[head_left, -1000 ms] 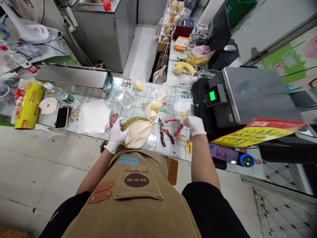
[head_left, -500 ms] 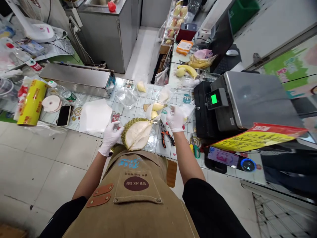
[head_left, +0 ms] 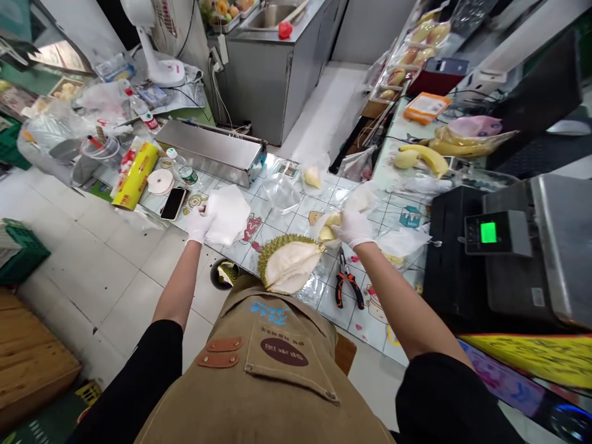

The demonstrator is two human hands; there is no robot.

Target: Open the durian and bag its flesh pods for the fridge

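Fingers of the white-gloved right hand [head_left: 354, 228] bend over pale yellow fruit pieces [head_left: 327, 234], touching or nearly so; whether they pinch them I cannot tell. The left hand [head_left: 198, 223] has its fingers curled at the near left edge of some white sheets [head_left: 227, 213], and a pinch there cannot be made out either.

Beneath everything runs the counter [head_left: 296, 216], its smooth, light surface printed with a square grid and small cartoon drawings. At its near edge, between the 2 hands, lies a durian shell [head_left: 291, 265]: oval, green and spiky outside, with its cut, creamy, fibrous inner side facing up. The sheets are flat, matt and angular. Near the right forearm sits a pair of pliers [head_left: 348, 283], its 2 orange-and-black handles spread. The fruit pieces, plump and rounded, lie just beyond the shell's pointed end, partly covered by the right hand.

Around them, a boxy grey and black scale [head_left: 504, 234] with a lit green display closes off the right side. A long, brushed-metal box [head_left: 210, 148] bounds the far left. Smaller still are a glossy yellow roll [head_left: 135, 176], a clear plastic tray [head_left: 281, 192] and a dark-screened phone [head_left: 174, 203].
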